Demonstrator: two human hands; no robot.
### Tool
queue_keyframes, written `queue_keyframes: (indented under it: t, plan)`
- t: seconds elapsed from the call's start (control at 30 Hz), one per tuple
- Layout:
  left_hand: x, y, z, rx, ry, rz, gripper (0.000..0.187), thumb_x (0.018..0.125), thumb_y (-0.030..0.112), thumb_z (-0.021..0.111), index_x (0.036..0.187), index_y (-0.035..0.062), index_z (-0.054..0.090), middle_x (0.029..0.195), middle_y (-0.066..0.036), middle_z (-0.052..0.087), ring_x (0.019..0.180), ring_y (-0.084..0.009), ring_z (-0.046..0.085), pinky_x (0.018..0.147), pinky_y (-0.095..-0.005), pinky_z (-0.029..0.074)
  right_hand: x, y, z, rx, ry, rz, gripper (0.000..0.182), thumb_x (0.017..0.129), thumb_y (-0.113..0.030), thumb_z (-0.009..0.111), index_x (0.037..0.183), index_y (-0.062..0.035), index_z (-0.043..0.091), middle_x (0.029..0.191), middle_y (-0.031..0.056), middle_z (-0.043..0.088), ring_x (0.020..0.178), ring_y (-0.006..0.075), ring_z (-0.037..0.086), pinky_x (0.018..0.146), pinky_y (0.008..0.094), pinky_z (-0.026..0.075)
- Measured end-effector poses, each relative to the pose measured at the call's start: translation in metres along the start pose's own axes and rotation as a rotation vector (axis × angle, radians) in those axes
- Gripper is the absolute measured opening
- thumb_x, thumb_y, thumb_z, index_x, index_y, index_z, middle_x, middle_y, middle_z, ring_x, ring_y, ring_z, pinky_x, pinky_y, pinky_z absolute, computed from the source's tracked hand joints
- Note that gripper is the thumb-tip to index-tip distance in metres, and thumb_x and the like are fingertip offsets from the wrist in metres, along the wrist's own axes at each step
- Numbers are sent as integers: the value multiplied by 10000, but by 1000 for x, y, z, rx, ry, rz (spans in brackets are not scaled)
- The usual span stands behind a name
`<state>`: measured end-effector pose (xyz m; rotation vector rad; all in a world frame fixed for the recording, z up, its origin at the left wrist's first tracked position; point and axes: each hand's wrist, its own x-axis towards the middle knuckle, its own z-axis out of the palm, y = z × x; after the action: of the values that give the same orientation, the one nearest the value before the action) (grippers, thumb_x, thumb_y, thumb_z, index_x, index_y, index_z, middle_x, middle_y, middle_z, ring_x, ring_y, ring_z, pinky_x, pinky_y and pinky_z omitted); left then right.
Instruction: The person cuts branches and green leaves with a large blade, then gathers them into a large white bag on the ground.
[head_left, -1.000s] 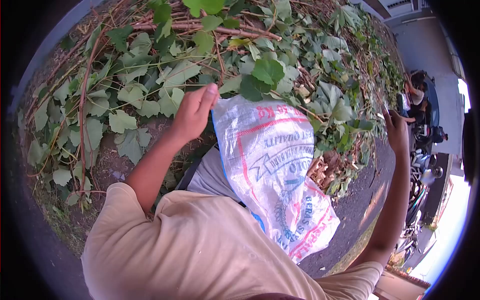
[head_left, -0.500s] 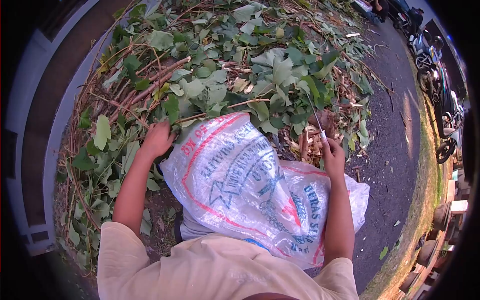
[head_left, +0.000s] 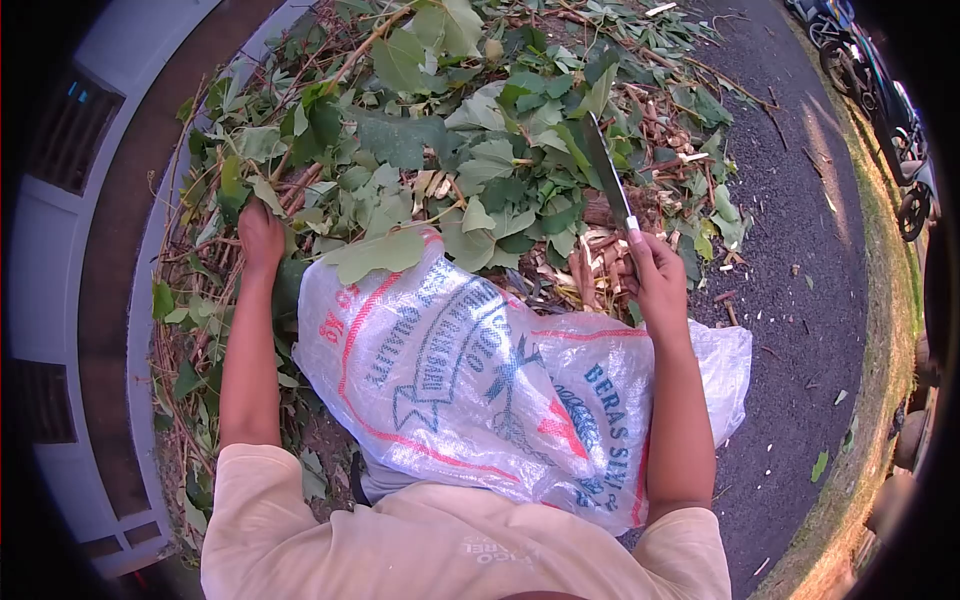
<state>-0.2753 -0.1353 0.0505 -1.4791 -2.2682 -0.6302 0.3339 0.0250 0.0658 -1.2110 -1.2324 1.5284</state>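
My left hand (head_left: 262, 238) is closed at the left of the leaf pile, around a leafy branch (head_left: 345, 68) that slants up and right; the fingers are partly hidden by leaves. My right hand (head_left: 657, 275) grips the light handle of a long knife (head_left: 608, 172), its blade pointing up and slightly left over the leaves. A white woven sack (head_left: 440, 370) with red and blue print lies over my lap, a broad leaf resting on its top edge. Cut stem pieces (head_left: 600, 265) lie in a heap just left of my right hand.
A large pile of leafy branches (head_left: 480, 160) spreads in front of me. Dark asphalt (head_left: 790, 330) runs along the right, with parked motorcycles (head_left: 880, 110) beyond a mossy edge. A pale wall (head_left: 60, 250) with a ledge stands at the left.
My left hand has moved left and up, and a leafy branch now stands raised above the pile. The knife blade shows broader and more upright. The view has shifted slightly.
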Motion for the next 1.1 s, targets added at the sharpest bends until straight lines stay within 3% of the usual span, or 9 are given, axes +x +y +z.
queue_keyframes:
  t: [0.07,0.13,0.33,0.4,0.47,0.57,0.63,0.9,1.1]
  plan:
    - [29,14,-7,8,69,32,238,984,153,556,965,-69,639,946,-341,665,920,-564,618,734,-601,463,-3,1,-3,27,18,1,296,1110,-276,615,1137,6,702,724,-73,513,585,12,415,502,209,312]
    - [59,37,-12,-75,190,-44,331,1030,253,538,1086,-44,671,936,-340,670,937,-561,633,745,-602,476,-3,-2,-4,42,35,5,294,1112,-273,613,1147,5,701,719,-70,515,578,11,421,495,205,306]
    - [111,155,-8,-183,157,165,318,1034,277,551,1101,-10,670,907,-307,685,907,-542,653,745,-593,493,1,-6,4,125,88,-34,302,1110,-286,616,1158,-1,707,725,-66,513,577,11,426,499,202,312]
    - [111,202,32,-199,36,232,314,1066,282,508,1052,10,665,895,-302,687,902,-529,661,756,-597,503,4,-6,6,131,108,-52,304,1110,-291,617,1159,-5,708,729,-64,513,576,12,427,502,201,315]
    - [86,255,67,-251,-296,211,345,1099,302,447,1060,39,666,905,-288,704,901,-526,670,792,-611,513,6,0,4,127,142,-82,324,1105,-315,627,1168,-8,712,729,-63,515,584,11,439,508,199,328]
    - [31,257,140,-220,-667,229,403,1115,350,410,1091,38,664,1027,-311,710,997,-532,667,886,-616,525,8,13,0,60,195,-70,343,1098,-329,637,1175,-4,715,733,-59,521,594,15,458,511,204,346]
    - [23,252,148,-232,-763,312,406,1115,348,404,1096,32,659,1023,-315,704,997,-539,662,888,-621,524,8,15,-1,13,166,-65,347,1094,-327,640,1178,0,716,733,-39,541,593,32,480,518,225,369]
    - [20,178,142,-177,-743,296,361,1088,295,431,1076,20,664,1055,-316,699,1025,-513,666,897,-607,528,17,36,1,-12,17,15,341,1091,-330,643,1094,8,694,689,-40,543,581,40,475,522,249,356]
    - [15,185,157,-194,-749,281,413,1092,294,421,1100,-22,687,1128,-313,707,1086,-495,673,947,-581,540,-7,-13,24,-358,27,-231,385,1129,-346,543,1147,21,661,694,7,568,587,72,514,548,281,408]
